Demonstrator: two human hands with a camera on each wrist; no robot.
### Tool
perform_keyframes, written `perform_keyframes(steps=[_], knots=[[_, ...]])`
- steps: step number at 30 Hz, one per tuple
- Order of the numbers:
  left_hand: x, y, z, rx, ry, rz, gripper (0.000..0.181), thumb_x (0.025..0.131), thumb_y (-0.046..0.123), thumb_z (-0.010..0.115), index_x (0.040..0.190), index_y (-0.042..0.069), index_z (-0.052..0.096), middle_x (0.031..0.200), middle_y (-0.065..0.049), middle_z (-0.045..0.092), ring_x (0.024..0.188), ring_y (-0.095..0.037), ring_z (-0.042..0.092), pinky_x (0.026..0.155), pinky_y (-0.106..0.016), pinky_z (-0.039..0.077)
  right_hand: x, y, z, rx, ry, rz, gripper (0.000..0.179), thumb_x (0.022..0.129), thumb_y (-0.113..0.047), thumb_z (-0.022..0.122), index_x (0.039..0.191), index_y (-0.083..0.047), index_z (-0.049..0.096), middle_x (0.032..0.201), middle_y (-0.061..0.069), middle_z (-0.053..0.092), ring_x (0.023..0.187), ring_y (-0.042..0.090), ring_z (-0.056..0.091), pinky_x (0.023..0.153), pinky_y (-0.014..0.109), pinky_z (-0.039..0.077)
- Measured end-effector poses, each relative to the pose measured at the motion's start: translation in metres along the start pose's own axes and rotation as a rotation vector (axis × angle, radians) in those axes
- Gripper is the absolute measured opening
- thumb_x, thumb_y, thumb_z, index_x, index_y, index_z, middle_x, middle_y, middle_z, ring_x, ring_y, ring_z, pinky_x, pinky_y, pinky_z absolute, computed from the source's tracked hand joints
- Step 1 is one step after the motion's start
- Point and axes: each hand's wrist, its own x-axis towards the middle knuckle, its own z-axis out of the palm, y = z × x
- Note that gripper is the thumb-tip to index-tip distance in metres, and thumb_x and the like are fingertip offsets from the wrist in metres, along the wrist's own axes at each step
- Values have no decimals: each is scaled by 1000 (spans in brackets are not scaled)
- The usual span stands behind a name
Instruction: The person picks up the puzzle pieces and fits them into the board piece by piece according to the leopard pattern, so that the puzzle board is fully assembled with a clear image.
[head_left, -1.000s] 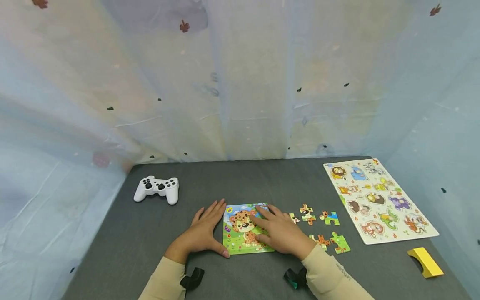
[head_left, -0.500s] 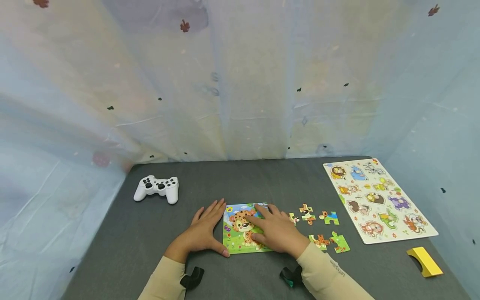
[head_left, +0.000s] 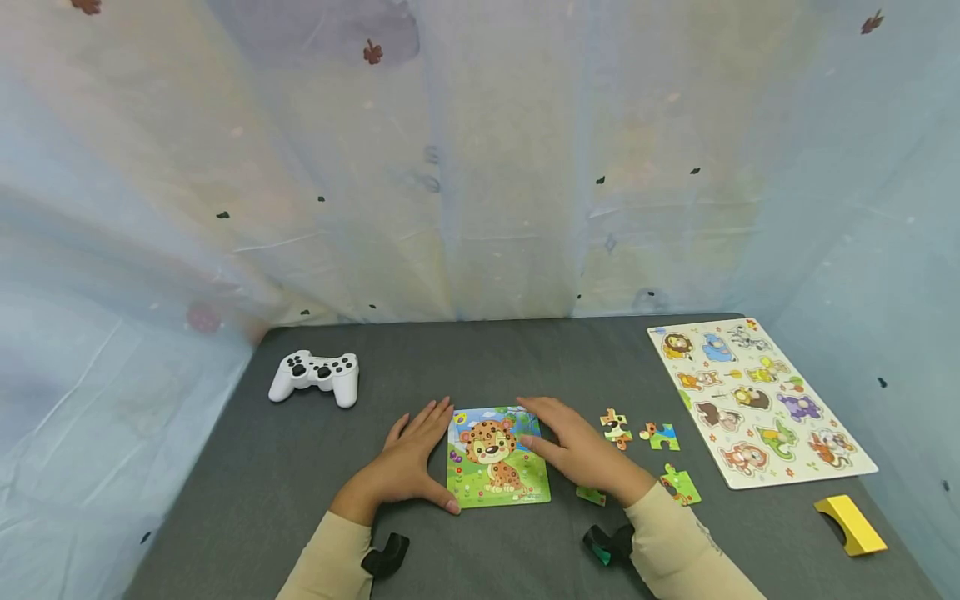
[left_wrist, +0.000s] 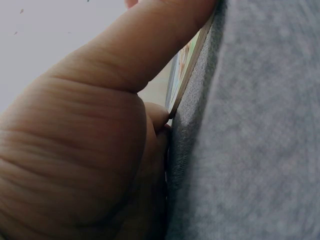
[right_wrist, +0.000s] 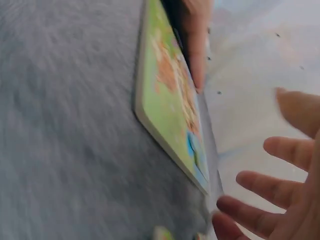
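A square leopard jigsaw puzzle lies flat on the dark grey table in front of the person. Along its left edge rests the left hand, fingers straight and pointing away, thumb at the near left corner. In the left wrist view the thumb crosses close to the puzzle's edge. The right hand is at the puzzle's right side with its fingers extended and holds nothing. The right wrist view has those fingers spread, apart from the puzzle's surface. Loose jigsaw pieces lie right of it, some hidden beneath the right hand.
A white game controller sits at the back left. At the right lies a white animal puzzle board, with a yellow arched block nearer the front corner. A pale patterned curtain hangs behind the table.
The right hand has lifted off the leopard puzzle and moved right, uncovering its right side and now hiding some loose pieces. The left hand has stayed in place.
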Motion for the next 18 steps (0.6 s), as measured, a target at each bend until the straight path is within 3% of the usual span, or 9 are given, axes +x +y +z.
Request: perform_keyframes(steps=[8,13,18], knots=[[0,0,0,13,-10,-9,155,62,69,100,176,10,14,182,-4,7,166,-26,2,126,-63,-4,-20,18,-24,326,172,-5,46,121,-25,42,165,-11,48,156,23,54,140,45,54,105,62,50],[0,0,-1,13,-5,-5,155,62,69,100,176,10,14,182,-5,8,166,-28,2,126,-64,-4,-33,33,-36,392,238,-62,49,123,-21,26,164,-6,48,150,24,59,134,50,57,103,56,52],[0,-1,-1,16,-11,-4,154,63,70,99,176,10,14,182,-5,7,166,-27,2,126,-63,-4,-48,46,-50,457,269,-104,59,122,-30,15,166,0,40,150,33,54,134,48,57,104,49,53]])
